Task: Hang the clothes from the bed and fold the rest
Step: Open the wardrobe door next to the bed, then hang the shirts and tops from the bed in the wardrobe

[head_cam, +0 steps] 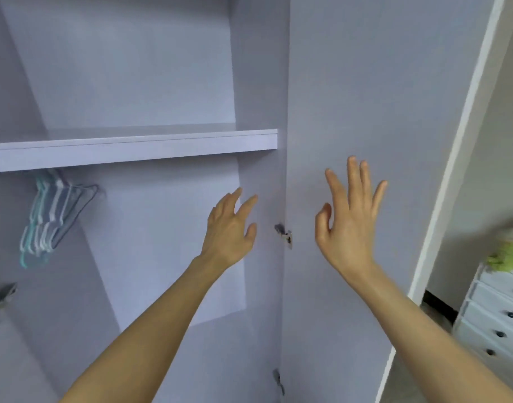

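**A:** Looking from the head camera into an open wardrobe [162,68]: two bare hands are up. The left hand [229,228] is inside the opening with fingers spread and loosely bent, holding nothing. The right hand [348,216] is in front of the open door [380,97], fingers straight and fanned, nothing in it either; whether it touches the panel, I cannot tell.

**B:** And the task's things?

**A:** One bunch of hangers [51,216] hangs under the single shelf [133,148] at far left, pale teal and grey; too blurred to count. No clothes or bed show.

**B:** Hardware?

**A:** Three hinges: one [284,235] between the hands, one [278,379] below it, one [2,298] at the left edge. One white chest of drawers [488,321] stands at right, four dark knobs visible, something green and fluffy [508,254] on top.
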`<state>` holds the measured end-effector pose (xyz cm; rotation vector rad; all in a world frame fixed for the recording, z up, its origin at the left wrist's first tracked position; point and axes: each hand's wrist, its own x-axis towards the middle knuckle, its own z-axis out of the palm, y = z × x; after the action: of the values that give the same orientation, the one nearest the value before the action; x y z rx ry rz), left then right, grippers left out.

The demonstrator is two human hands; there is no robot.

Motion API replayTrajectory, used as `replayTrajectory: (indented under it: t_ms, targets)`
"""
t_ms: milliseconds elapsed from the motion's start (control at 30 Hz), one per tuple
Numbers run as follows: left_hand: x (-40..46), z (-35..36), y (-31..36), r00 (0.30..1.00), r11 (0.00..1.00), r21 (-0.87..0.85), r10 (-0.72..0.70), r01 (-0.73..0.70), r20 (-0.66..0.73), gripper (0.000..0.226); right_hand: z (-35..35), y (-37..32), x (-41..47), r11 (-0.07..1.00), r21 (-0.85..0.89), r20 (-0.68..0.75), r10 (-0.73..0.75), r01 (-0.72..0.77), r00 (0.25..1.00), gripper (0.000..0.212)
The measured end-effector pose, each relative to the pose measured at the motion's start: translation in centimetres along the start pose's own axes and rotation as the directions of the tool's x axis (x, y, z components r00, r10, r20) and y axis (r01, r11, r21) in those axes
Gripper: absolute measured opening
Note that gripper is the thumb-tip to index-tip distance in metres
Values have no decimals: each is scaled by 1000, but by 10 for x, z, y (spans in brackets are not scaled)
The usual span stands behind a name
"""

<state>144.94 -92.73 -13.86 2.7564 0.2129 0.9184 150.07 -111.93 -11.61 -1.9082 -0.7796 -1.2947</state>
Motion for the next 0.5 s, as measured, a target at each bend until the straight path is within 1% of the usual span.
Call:
replayTrajectory:
  t_ms: [67,100,133,167,200,267,333,367,400,500]
  targets:
    - [-31,-16,-32,994,993,40,-107,108,-29,54,29,-29,-15,980,199,99,-5,-15,995,44]
    - [-54,-27,-53,983,982,60,-177,180,-58,53,48,-53,-25,950,309,175,-7,-48,985,41]
    - [-67,-33,-63,973,975,51,-212,217,-87,51,59,-66,-32,926,364,249,5,-98,968,38]
    - [-88,-42,-78,955,958,51,-276,283,-113,50,75,-87,-42,897,411,361,5,-164,933,36]
    - [-107,-49,-90,932,937,48,-338,346,-130,47,90,-103,-51,872,432,475,-3,-231,880,35]
    - [-151,-64,-112,863,870,33,-482,492,-149,43,118,-139,-75,842,443,686,-98,-307,721,34]
    - [-200,-80,-133,771,775,43,-618,630,-153,40,143,-180,-102,830,464,808,-254,-310,531,31]
    - [-220,-85,-140,724,727,48,-672,685,-155,38,151,-196,-114,823,482,833,-325,-301,447,29]
    - [-251,-94,-146,653,654,60,-736,754,-175,37,158,-222,-132,797,525,836,-419,-298,354,28]
    - [-313,-110,-148,477,478,57,-849,877,-229,34,166,-273,-174,710,640,766,-619,-294,173,25]
